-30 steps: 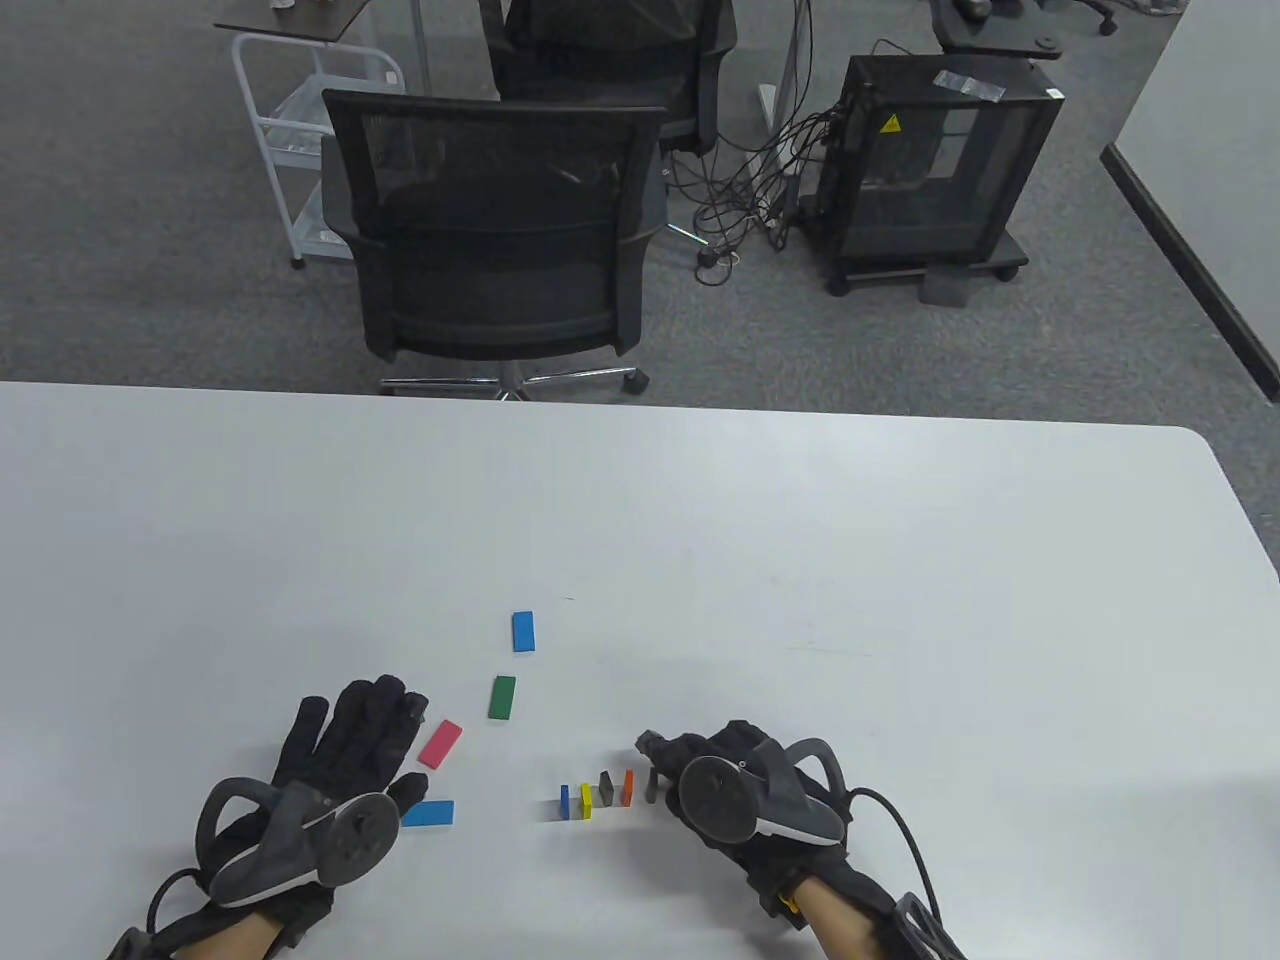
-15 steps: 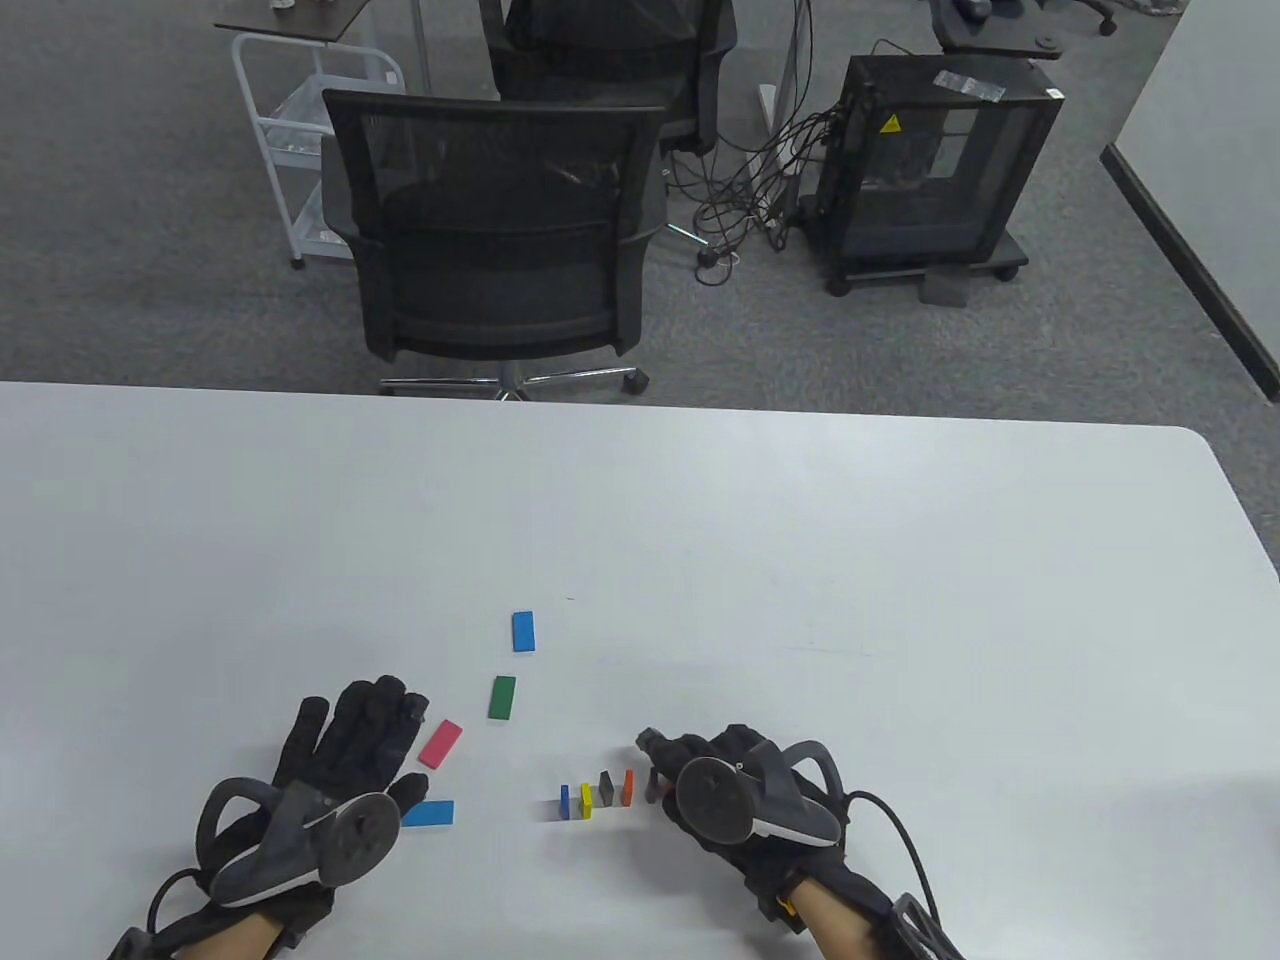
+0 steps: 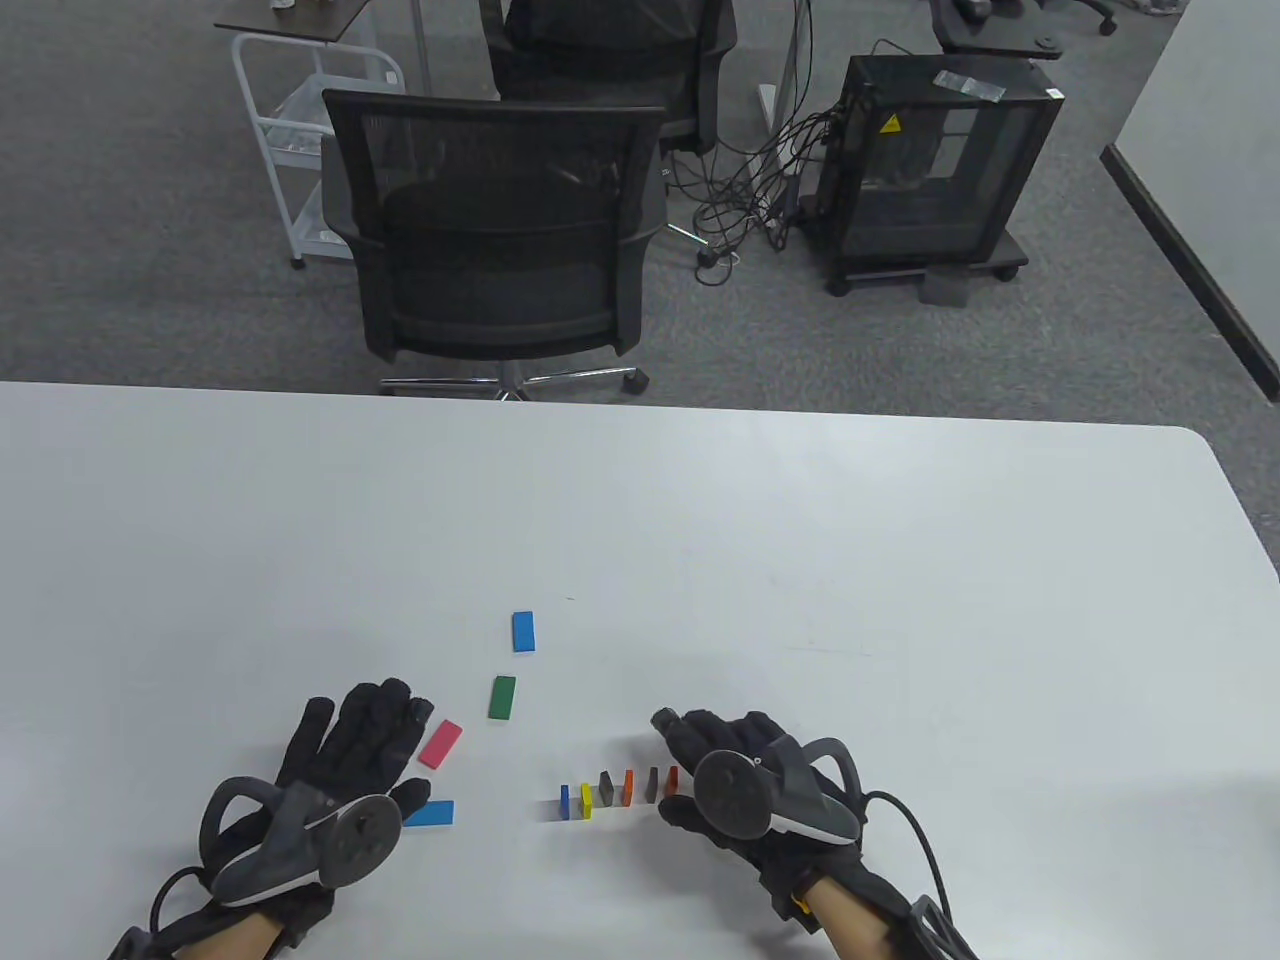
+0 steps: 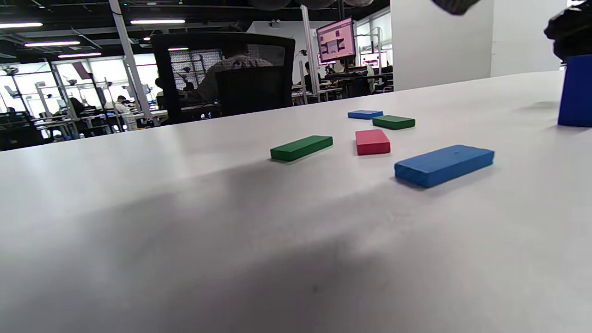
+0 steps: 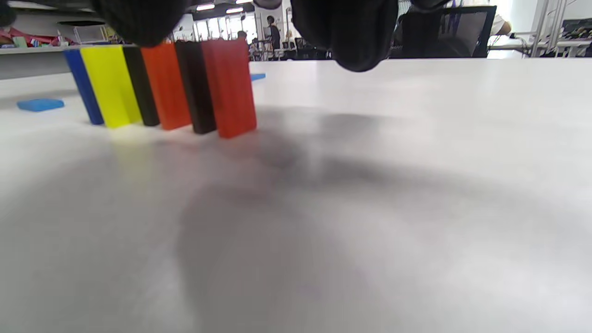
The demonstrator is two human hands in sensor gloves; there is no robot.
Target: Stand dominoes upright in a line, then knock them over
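Several dominoes stand upright in a short row: blue [image 3: 565,800], yellow [image 3: 586,798], black [image 3: 606,787], orange [image 3: 628,785], a second black [image 3: 652,783] and red [image 3: 672,780]. My right hand [image 3: 680,765] hovers just right of the red one [image 5: 227,88], fingers loosely spread around its top and gripping nothing. My left hand [image 3: 385,745] lies flat on the table. Flat dominoes lie near it: red [image 3: 440,743], blue [image 3: 430,813], green [image 3: 503,697] and another blue [image 3: 523,631]. The left wrist view shows one more flat green domino [image 4: 300,148].
The white table [image 3: 800,560] stretches far beyond the dominoes, with its right edge well away. Behind the table's far edge stands a black mesh office chair [image 3: 495,220], and a black cabinet [image 3: 935,160] with cables sits on the carpet.
My right hand has drawn back to the right and let go, uncovering the red domino standing at the row's right end. The left hand has stayed put.
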